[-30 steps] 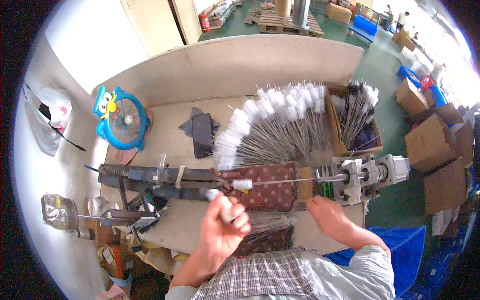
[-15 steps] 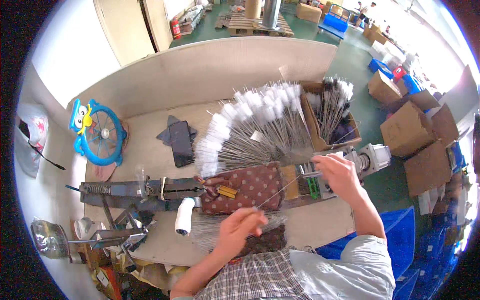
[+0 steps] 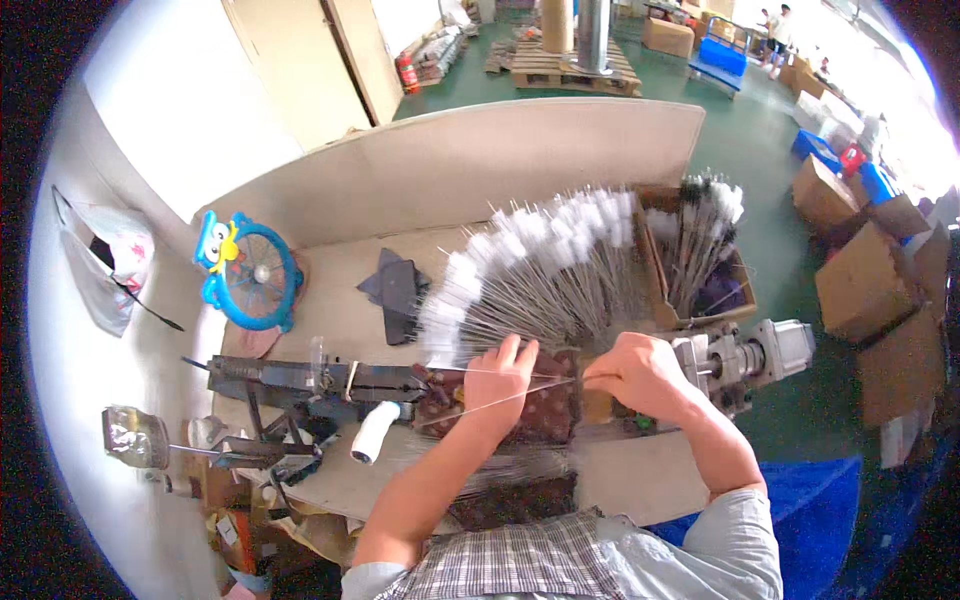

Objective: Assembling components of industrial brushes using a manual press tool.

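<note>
Dark maroon cloth [image 3: 545,410] with small pale dots under both hands; wire brushes [image 3: 540,275] fanned behind it, silver-grey stems, white tufted tips. Small fan [image 3: 250,272] bright blue with yellow and white face; white roll [image 3: 375,432] by the black metal frame [image 3: 300,378]. Sleeve [image 3: 520,565] grey-and-white plaid; boxes [image 3: 865,285] brown; floor [image 3: 740,150] green.

Between the left hand [image 3: 503,375] and right hand [image 3: 634,372] runs a thin, shiny metal wire [image 3: 520,395]. Under the grip lies dark, matt patterned cloth [image 3: 545,420]. Beyond it fan bare metal stems [image 3: 545,290] tipped with soft white fluff. Right of the grip sits a dull grey metal motor [image 3: 760,352]; left of it, a smooth white plastic roll [image 3: 375,432]. The bench [image 3: 330,290] looks like matt pale board.
</note>
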Tool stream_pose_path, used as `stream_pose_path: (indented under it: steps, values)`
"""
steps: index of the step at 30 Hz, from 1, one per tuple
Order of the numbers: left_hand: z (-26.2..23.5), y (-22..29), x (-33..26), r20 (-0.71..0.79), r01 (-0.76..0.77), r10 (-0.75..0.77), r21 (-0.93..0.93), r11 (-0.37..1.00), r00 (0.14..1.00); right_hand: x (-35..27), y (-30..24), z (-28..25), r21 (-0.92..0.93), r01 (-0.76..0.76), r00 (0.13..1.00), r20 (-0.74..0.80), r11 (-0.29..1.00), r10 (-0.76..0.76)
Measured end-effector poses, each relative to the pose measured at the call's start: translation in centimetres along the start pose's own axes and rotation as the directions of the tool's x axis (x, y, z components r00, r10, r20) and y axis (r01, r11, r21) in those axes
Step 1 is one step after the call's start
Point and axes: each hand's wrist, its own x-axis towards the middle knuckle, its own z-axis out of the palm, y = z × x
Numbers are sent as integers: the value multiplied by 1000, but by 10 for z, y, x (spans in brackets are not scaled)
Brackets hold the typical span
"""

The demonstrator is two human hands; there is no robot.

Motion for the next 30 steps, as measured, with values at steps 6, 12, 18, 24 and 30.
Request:
stream_pose_path:
  steps: [6,12,18,24,30]
  values:
    - [-52,-22,-93,-21,63,-82,-467,882,996,45,-38,29,101,503,863,-123,859,-491]
    - [-67,-49,-142,329,657,-671,-685,315,665,85,-70,101,65,528,843,-160,847,-513]
    - [-66,-69,-142,546,359,-680,-837,-413,490,95,-94,119,62,362,930,-81,930,-357]
    - [-34,-65,-121,530,619,-585,-783,-59,615,97,-98,117,19,323,945,-54,946,-322]
    - [-43,-67,-113,481,735,-578,-573,363,660,90,-97,104,-23,340,940,-11,940,-341]
